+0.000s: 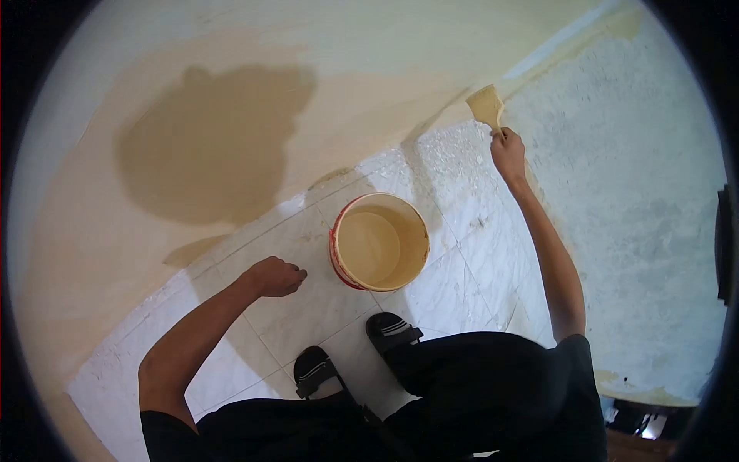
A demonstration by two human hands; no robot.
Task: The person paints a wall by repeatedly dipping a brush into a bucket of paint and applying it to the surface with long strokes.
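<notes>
My right hand (508, 154) grips the handle of a wide flat brush (486, 106), coated in tan paint. The brush head is by the low part of the wall, near the corner. My left hand (279, 277) is held over the tiled floor, left of the bucket, with its fingers curled in and nothing seen in them. Between my hands a round bucket (422, 231) with a red outside stands on the tiles, with tan paint inside.
White marbled floor tiles (454, 279), speckled near the corner, meet the tan-painted wall (369, 108). A grey, unevenly coated wall (639, 200) stands at the right. My sandalled feet (317, 371) are just below the bucket. A dark object (722, 245) shows at the right edge.
</notes>
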